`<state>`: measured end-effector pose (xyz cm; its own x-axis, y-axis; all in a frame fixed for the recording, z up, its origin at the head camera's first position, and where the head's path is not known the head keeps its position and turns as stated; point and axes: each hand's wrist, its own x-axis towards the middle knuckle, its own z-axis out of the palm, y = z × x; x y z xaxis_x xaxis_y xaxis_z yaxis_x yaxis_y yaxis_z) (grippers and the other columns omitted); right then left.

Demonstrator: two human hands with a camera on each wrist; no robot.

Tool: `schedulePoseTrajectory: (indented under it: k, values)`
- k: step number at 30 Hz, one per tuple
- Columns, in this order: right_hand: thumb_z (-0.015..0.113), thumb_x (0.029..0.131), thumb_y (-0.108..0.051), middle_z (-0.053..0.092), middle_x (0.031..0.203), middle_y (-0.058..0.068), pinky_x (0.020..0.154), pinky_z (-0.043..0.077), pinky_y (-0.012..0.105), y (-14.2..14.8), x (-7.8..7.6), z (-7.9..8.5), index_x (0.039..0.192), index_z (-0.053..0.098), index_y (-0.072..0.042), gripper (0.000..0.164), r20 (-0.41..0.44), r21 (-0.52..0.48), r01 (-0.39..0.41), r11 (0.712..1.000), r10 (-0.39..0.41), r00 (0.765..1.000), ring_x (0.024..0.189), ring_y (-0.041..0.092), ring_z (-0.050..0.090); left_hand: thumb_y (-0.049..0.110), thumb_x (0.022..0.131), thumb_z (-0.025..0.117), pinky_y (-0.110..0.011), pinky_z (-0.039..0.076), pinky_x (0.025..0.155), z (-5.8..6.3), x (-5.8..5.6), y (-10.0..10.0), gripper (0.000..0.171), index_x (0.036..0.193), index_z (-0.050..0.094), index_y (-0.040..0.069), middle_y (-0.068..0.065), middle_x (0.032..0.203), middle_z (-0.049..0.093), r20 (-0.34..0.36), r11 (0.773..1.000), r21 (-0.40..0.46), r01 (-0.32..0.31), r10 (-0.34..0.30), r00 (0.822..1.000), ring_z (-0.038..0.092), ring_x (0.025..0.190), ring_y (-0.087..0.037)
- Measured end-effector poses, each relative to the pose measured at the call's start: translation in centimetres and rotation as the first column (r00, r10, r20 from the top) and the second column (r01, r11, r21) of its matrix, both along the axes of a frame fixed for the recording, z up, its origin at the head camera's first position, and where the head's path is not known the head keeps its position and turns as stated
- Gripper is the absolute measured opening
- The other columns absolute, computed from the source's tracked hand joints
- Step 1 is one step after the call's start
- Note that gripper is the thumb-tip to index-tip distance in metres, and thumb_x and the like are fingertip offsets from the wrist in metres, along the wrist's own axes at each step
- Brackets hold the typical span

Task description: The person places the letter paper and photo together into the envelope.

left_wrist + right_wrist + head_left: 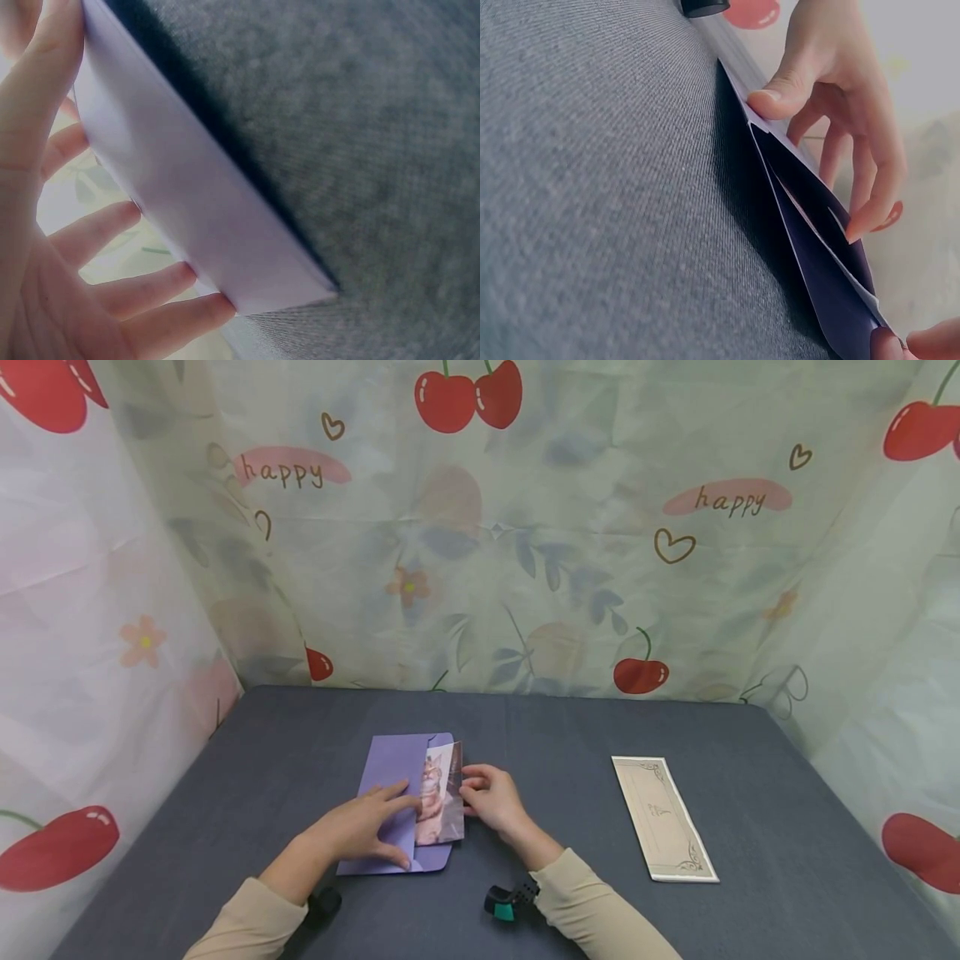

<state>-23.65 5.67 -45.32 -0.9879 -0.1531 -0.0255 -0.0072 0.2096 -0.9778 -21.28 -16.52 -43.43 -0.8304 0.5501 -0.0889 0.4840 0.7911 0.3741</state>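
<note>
A purple envelope (pixel 393 760) lies on the table with its mouth and flap to the right. Partway inside it is a folded leaflet or card (pixel 442 806) printed with a pinkish picture, its right part sticking out. My left hand (pixel 348 831) rests on the envelope's front with fingers and thumb spread; in the left wrist view its fingertips touch the pale purple surface (pixel 187 202). At the card's right edge, my right hand (pixel 495 802) pinches it between thumb and fingers. The right wrist view shows the gaping envelope (pixel 799 232) with the card's edge inside; the card's inner end is hidden.
A cream folded card (pixel 663 818) with dark corner ornaments lies on the right of the dark grey table (pixel 555 735). A black and teal wrist device (pixel 506 902) sits by my right cuff. Printed curtains (pixel 480 568) enclose the back and sides.
</note>
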Motion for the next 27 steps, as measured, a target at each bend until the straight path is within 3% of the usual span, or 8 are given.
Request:
schedulePoseTrajectory:
  k: [15,27]
  values:
    - [0.056,0.085,0.007,0.062,0.107,0.031,0.067,0.058,0.033,-0.7,0.3,-0.3,0.121,0.051,0.013,0.037,0.016,-0.027,-0.042,0.999,0.043,0.999,0.083,0.024,0.067,0.054,0.066,0.075,-0.06,0.038,0.097,0.0,0.2,0.0,0.084,0.137,0.046,0.019,-0.023,0.146,0.036,0.009,1.0,-0.011,-0.001,0.001,1.0,0.038,0.127,-0.053]
    - [0.056,0.084,0.006,0.059,0.115,0.031,0.071,0.057,0.033,-1.5,0.4,-0.5,0.123,0.051,0.012,0.039,0.052,-0.044,-0.067,0.997,0.069,0.996,0.094,0.031,0.066,0.054,0.065,0.076,-0.062,0.039,0.095,0.1,0.1,0.1,0.08,0.132,0.049,0.018,-0.023,0.146,0.037,0.013,1.0,-0.006,-0.009,0.009,1.0,0.039,0.126,-0.054]
